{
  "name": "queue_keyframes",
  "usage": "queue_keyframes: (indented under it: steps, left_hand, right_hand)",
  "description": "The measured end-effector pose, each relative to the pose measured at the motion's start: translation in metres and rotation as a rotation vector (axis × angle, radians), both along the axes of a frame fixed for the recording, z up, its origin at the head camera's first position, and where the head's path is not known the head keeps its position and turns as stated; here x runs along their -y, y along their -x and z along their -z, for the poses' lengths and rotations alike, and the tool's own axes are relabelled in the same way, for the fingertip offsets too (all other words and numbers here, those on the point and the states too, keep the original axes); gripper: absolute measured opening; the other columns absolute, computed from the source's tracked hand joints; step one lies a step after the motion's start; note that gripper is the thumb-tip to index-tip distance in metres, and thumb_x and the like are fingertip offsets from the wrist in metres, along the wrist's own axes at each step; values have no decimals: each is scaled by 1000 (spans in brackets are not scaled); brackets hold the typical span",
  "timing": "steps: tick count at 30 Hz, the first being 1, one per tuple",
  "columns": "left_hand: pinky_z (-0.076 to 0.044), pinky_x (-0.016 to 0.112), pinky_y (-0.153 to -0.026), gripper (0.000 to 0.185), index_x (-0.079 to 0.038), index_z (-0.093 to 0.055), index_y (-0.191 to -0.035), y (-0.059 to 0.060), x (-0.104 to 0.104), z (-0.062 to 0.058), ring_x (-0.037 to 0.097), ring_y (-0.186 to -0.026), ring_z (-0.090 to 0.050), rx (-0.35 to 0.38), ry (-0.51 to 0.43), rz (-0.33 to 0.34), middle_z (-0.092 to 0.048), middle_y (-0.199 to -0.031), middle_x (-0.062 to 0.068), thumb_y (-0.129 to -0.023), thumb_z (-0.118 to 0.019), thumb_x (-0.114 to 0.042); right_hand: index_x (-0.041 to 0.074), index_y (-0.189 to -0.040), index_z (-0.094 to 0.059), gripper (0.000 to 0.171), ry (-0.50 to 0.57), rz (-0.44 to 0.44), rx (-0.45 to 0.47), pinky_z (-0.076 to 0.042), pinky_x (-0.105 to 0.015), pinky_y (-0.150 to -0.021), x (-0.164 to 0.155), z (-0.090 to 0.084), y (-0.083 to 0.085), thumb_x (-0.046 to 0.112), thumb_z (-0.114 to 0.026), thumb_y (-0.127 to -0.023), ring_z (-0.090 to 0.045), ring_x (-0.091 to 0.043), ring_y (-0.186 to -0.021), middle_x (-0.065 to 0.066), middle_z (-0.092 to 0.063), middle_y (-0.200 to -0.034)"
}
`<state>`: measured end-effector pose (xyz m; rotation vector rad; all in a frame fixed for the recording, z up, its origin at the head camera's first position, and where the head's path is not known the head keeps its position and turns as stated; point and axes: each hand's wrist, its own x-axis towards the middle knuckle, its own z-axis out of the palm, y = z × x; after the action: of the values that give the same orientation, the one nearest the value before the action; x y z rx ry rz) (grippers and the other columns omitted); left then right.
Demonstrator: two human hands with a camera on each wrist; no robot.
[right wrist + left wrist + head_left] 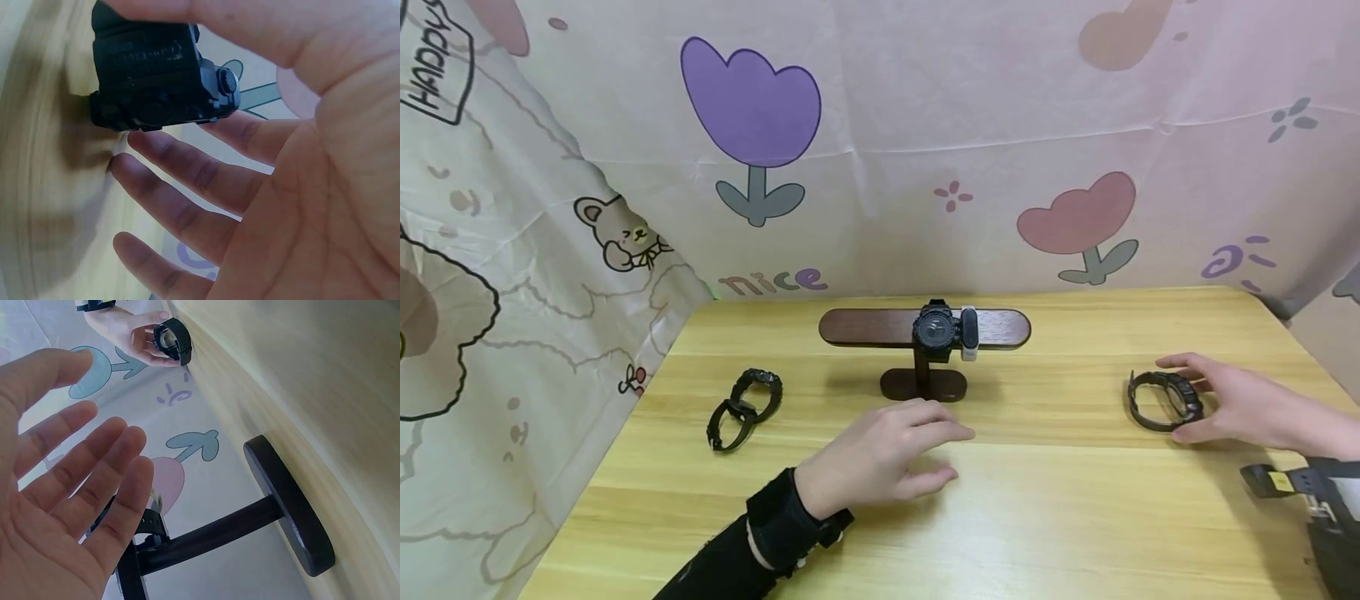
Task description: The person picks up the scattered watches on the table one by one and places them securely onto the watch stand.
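At the right side of the table, my right hand (pixel 1243 404) has its thumb and fingers round the case side of a black watch (pixel 1187 398), whose strap forms a loop. The right wrist view shows this watch (pixel 150 75) close up, thumb above it and index finger behind its crown side. My left hand (pixel 887 454) hovers in front of a dark wooden watch stand (pixel 868 327), fingers spread and nothing held. On the stand's bar hang a black round-faced watch (pixel 936 330) and a slim black-and-white band (pixel 969 332) side by side.
Two more black watches, one at the back (pixel 765 382) and one in front (pixel 730 432), touch each other on the left of the wooden table (pixel 1045 517). A printed cloth (pixel 910 100) hangs along the table's back edge.
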<state>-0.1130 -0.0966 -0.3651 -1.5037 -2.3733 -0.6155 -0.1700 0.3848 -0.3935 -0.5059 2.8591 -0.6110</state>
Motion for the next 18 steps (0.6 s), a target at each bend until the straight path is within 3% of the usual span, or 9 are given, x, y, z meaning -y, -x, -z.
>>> queue_keyframes:
  steps: [18]
  left_hand:
    - [-59, 19, -94, 37, -13, -75, -129, 1, 1, 0, 10, -110, -71, 28, 23, -14, -74, -124, -1, -94, -83, -22]
  right_hand:
    - [-7, -143, -53, 95, -47, 21, -28, -50, -79, -88, 5, 1, 3, 35, -100, -71, -61, -64, -117, -39, -65, -131]
